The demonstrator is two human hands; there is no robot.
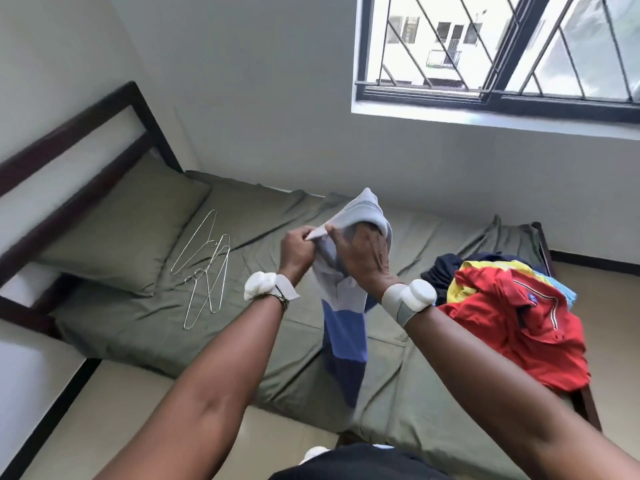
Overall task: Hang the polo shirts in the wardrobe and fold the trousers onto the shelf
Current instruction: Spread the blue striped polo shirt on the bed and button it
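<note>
I hold a pale grey and blue polo shirt [346, 327] up over the bed. My left hand [298, 252] pinches its upper edge. My right hand [363, 254] grips the same edge beside it, with fingers tucked into the pale fabric. The shirt's blue lower part hangs down between my forearms toward the mattress. Several wire hangers [204, 268] lie loose on the sheet left of my hands. A heap of clothes, with a red polo shirt [519, 327] on top and yellow and dark pieces under it, sits at the bed's right end.
The bed [145, 327] has an olive sheet, a matching pillow [117, 230] at the left and a dark wooden headboard [69, 140]. A barred window [495, 50] is in the wall behind. Beige floor lies in front of the bed.
</note>
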